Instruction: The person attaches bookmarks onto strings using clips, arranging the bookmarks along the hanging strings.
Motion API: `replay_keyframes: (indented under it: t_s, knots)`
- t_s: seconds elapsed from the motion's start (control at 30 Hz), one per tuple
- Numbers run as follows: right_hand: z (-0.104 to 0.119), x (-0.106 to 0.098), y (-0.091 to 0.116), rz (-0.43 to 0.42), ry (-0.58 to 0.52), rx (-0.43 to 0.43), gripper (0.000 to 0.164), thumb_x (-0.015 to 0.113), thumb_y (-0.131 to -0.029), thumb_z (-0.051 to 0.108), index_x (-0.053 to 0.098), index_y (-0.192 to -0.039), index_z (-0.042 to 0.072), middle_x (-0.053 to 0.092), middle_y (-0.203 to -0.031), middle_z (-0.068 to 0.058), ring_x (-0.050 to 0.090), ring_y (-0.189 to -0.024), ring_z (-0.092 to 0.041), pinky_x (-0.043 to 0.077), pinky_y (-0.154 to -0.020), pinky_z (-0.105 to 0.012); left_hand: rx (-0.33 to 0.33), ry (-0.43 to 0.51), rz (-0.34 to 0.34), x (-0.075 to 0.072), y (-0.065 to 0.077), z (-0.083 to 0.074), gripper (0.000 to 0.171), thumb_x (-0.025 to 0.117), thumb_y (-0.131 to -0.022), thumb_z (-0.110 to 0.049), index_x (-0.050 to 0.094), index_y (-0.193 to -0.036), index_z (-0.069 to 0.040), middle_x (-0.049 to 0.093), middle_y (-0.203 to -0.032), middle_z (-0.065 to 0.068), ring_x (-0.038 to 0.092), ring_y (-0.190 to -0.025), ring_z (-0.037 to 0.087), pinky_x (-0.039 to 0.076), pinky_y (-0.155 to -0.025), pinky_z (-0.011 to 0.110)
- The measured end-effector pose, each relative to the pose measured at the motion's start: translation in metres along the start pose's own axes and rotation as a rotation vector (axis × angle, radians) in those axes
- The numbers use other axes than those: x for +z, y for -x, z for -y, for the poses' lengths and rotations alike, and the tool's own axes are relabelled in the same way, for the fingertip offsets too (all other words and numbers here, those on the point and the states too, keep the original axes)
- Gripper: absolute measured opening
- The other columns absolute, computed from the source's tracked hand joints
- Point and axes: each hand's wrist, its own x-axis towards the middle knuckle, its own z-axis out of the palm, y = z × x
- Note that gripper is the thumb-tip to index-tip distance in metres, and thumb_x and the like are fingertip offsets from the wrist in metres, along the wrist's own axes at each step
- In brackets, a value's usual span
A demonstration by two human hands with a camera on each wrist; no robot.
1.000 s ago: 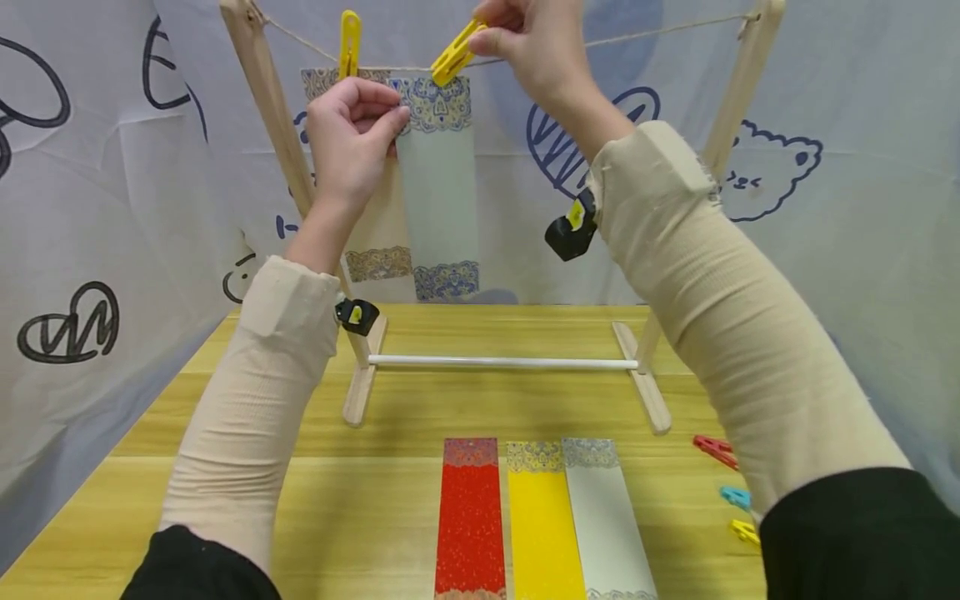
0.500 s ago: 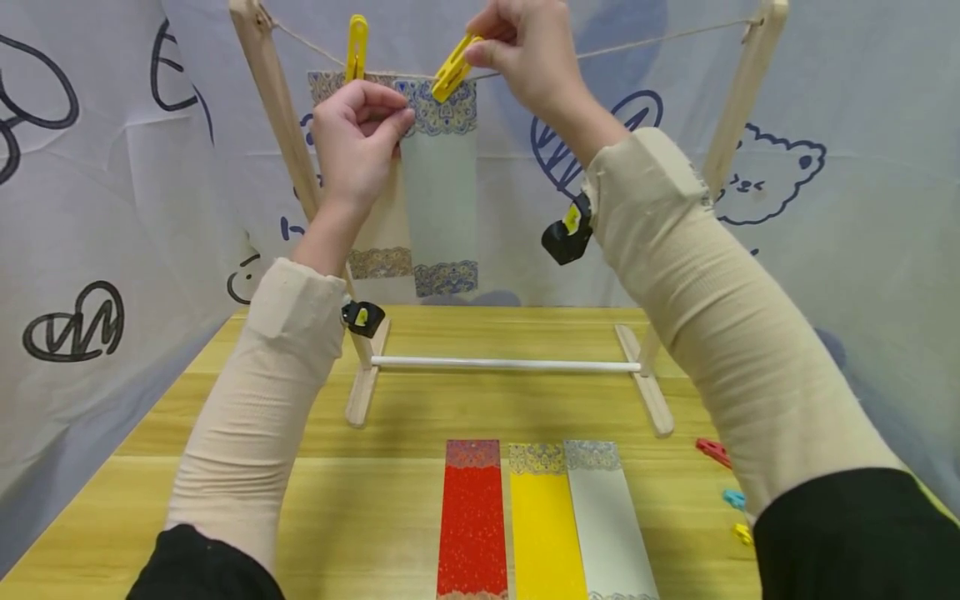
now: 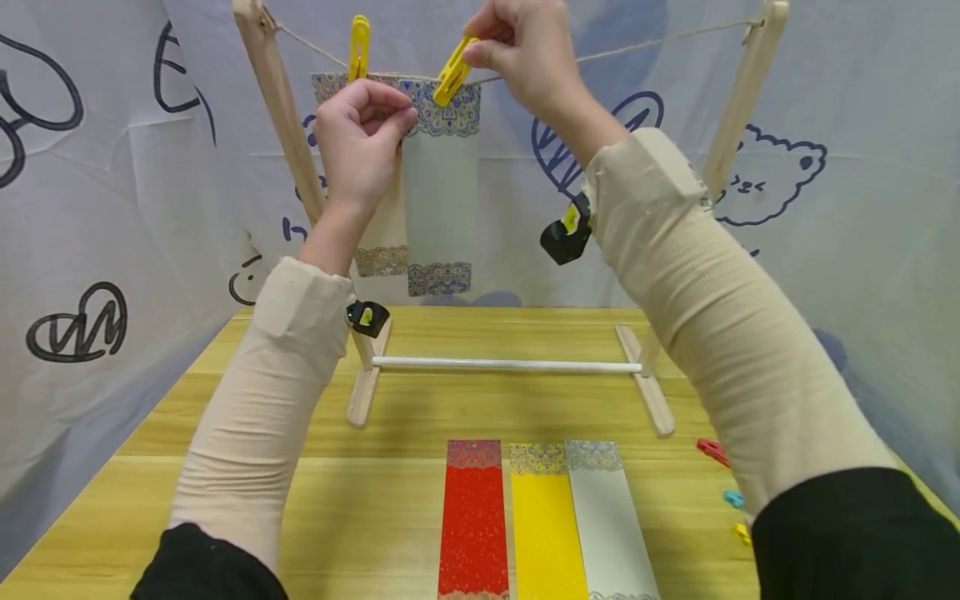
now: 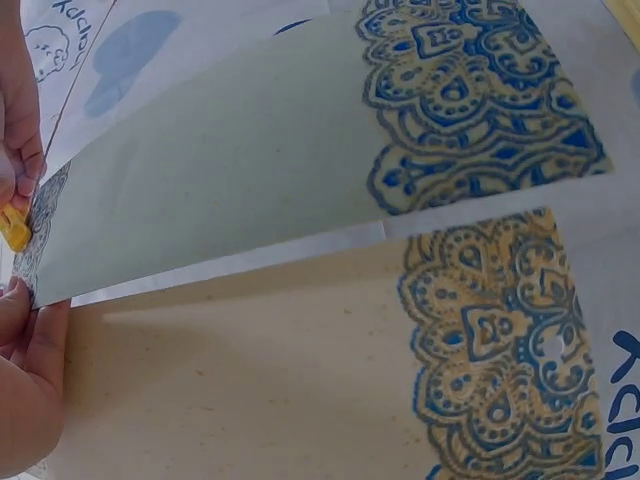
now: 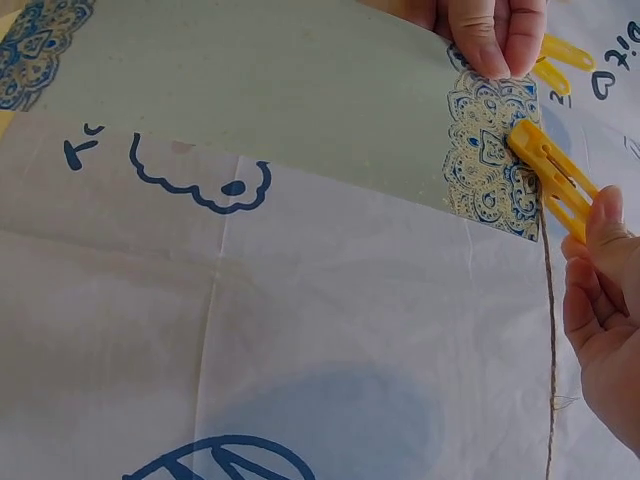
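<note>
A pale green paper strip [image 3: 441, 200] with blue lace-pattern ends hangs at the string. My left hand [image 3: 362, 142] pinches its upper left edge between thumb and fingers. My right hand [image 3: 531, 62] grips the handles of a yellow clothespin [image 3: 453, 75], whose nose lies over the strip's patterned top edge at the string; the right wrist view shows the clothespin [image 5: 552, 180] slanting across that edge. Behind my left hand hangs a cream strip [image 4: 240, 370] with a brown-and-blue pattern, partly hidden. Another yellow clothespin [image 3: 359, 48] stands upright on the string above it.
The string [image 3: 667, 37] spans a wooden frame with two posts and a white crossbar [image 3: 506, 363]. On the table lie a red strip [image 3: 474, 525], a yellow strip [image 3: 547, 533] and a whitish strip [image 3: 611, 525]. Red [image 3: 712, 452], blue and yellow clothespins lie at the right.
The yellow clothespin in my right hand has come down further over the green strip's top edge and the string. The strip's lower end has swung slightly left. My left hand keeps its pinch.
</note>
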Motion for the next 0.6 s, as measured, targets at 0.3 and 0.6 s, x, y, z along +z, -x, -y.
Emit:
replay_keyframes:
  t_s: [0.3, 0.6]
  knots:
    - [0.002, -0.0014, 0.0003, 0.058, 0.141, -0.097, 0.024, 0.051, -0.089, 0.012, 0.061, -0.105, -0.001, 0.061, -0.103, -0.008, 0.056, -0.089, -0.011, 0.043, -0.077, -0.013, -0.007, -0.001, 0.012, 0.0011, -0.003, 0.0046, 0.004, 0.064, -0.079, 0.003, 0.063, -0.083, 0.004, 0.063, -0.088, 0.014, 0.059, -0.074, 0.013, 0.049, -0.07, 0.02]
    - [-0.0017, -0.0013, 0.0008, 0.145, 0.176, -0.095, 0.036, 0.05, -0.09, 0.019, 0.049, -0.125, 0.009, 0.056, -0.117, -0.004, 0.052, -0.097, -0.008, 0.04, -0.081, -0.012, -0.031, -0.011, 0.015, 0.0015, -0.0035, 0.0084, 0.009, 0.064, -0.079, 0.002, 0.062, -0.086, 0.006, 0.062, -0.091, 0.017, 0.059, -0.076, 0.013, 0.049, -0.072, 0.02]
